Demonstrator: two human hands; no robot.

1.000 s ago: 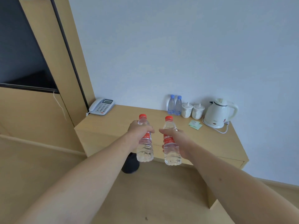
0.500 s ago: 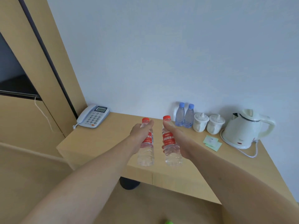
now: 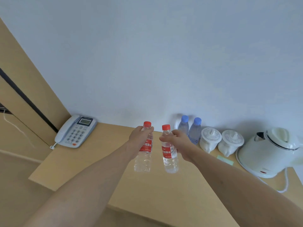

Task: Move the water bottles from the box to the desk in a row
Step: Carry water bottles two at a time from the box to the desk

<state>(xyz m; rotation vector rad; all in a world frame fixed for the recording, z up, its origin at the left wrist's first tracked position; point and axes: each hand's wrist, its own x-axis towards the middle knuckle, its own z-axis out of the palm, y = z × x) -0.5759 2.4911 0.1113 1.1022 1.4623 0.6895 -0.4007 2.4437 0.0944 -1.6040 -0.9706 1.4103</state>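
My left hand [image 3: 139,140] grips a clear water bottle [image 3: 143,161] with a red cap and red label around its upper body. My right hand [image 3: 178,141] grips a second bottle of the same kind [image 3: 170,161] near its neck. Both bottles hang upright, side by side and slightly apart, over the middle of the light wooden desk [image 3: 101,164]. I cannot tell whether their bases touch the desktop. The box is out of view.
Two blue-capped bottles [image 3: 191,128] stand by the wall at the back. Right of them are two white lidded cups [image 3: 211,140], a green paper slip [image 3: 225,159] and a white kettle [image 3: 268,153] with its cord. A telephone [image 3: 75,131] lies at the desk's back left corner.
I have stepped closer to the desk. Both hands have carried the bottles forward from the front edge to over the middle of the desktop.
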